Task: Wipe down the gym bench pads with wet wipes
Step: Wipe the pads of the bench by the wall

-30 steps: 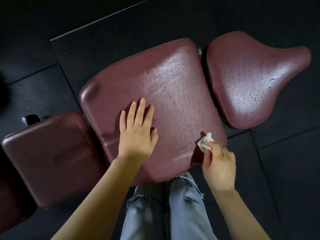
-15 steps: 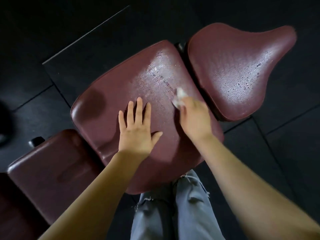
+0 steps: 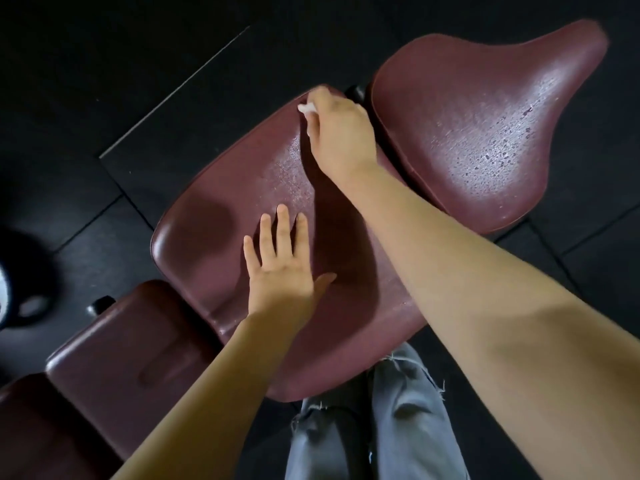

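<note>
Mid-wipe on the middle pad [image 3: 221,237]: right hand [image 3: 341,133] pinches a wet wipe [image 3: 306,108] at the pad's 1 o'clock corner; left hand [image 3: 280,268], its grip released, lies flat at centre. Next likely needs a return stroke toward the dull, seemingly unwiped 9 o'clock side.

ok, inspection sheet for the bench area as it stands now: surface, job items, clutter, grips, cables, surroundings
Surface: middle pad, maroon, damp sheen on its far half, dull nearer the person.
Job items: white wipe at the middle pad's far edge; saddle-shaped pad shiny with droplets; near pad looks dry.
Clutter: nothing seen on the pads.
Grips: right hand holds the wipe against the middle pad; left hand flat on the same pad, fingers straight.
Cables: nothing seen.
Surroundings: dark floor mats; a round dark object at the left edge, blurred; grey jeans below.
</note>
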A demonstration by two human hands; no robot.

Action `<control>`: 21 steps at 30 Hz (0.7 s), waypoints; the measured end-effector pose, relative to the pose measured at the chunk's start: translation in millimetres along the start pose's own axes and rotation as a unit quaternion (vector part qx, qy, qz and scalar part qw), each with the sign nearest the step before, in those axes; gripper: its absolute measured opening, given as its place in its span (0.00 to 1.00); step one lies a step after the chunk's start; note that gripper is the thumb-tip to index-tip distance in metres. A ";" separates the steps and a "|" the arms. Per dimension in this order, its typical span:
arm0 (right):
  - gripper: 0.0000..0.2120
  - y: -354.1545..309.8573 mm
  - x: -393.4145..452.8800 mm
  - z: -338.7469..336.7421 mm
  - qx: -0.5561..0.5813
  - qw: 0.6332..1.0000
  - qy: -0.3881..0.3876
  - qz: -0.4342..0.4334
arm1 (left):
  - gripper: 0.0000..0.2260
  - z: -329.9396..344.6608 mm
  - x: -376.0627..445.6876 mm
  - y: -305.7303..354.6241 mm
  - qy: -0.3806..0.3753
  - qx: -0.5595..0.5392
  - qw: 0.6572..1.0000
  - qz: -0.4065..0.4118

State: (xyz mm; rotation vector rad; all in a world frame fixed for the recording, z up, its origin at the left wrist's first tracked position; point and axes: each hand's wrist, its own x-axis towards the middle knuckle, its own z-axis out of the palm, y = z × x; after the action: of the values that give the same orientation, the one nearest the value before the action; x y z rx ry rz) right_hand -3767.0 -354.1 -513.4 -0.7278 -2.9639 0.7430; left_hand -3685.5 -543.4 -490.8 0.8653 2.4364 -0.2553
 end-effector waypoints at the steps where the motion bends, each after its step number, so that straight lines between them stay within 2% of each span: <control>1: 0.10 4.7 -7.4 -1.5 -0.001 1.000 -0.005 0.009 | 0.43 -1.2 -0.4 -0.2 0.001 -0.001 1.000 0.002; 3: 0.12 31.2 -58.1 -6.0 0.009 0.999 0.000 0.040 | 0.42 -3.5 -2.1 -1.0 0.015 -0.004 1.000 0.002; 5: 0.12 65.4 -141.1 -20.2 0.009 0.993 0.013 0.116 | 0.41 -4.0 -3.1 -0.7 0.031 -0.005 0.999 0.001; 7: 0.10 94.4 -219.1 -41.6 -0.008 0.979 -0.009 0.203 | 0.39 -6.2 -0.7 3.2 0.044 0.001 0.999 0.015; 10: 0.07 107.6 -255.4 -46.0 0.000 0.957 -0.031 0.288 | 0.35 -11.4 9.0 17.7 0.057 0.007 0.996 0.063; 12: 0.09 94.1 -215.4 -34.8 0.011 0.968 -0.022 0.248 | 0.34 -12.8 17.0 29.3 0.053 -0.001 0.995 0.082; 14: 0.08 72.1 -146.6 -14.9 0.021 0.991 -0.024 0.127 | 0.33 -9.9 22.7 34.9 0.046 -0.001 0.996 0.077; 16: 0.08 45.9 -65.5 1.2 0.025 0.998 -0.004 0.062 | 0.33 -7.2 24.6 33.0 0.048 0.003 0.996 0.076; 19: 0.09 11.2 21.4 0.2 0.032 0.998 0.024 0.049 | 0.33 -6.1 24.9 24.1 0.033 -0.023 0.995 0.096; 21: 0.10 14.5 30.6 -1.2 0.026 0.998 0.015 0.052 | 0.33 -7.3 25.3 21.7 0.028 -0.028 0.994 0.101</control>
State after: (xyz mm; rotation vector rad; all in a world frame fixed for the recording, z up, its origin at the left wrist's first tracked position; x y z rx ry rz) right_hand -3787.8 -328.9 -522.2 -0.8880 -2.8869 0.8056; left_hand -3691.3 -510.6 -498.5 1.0990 2.3720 -0.0875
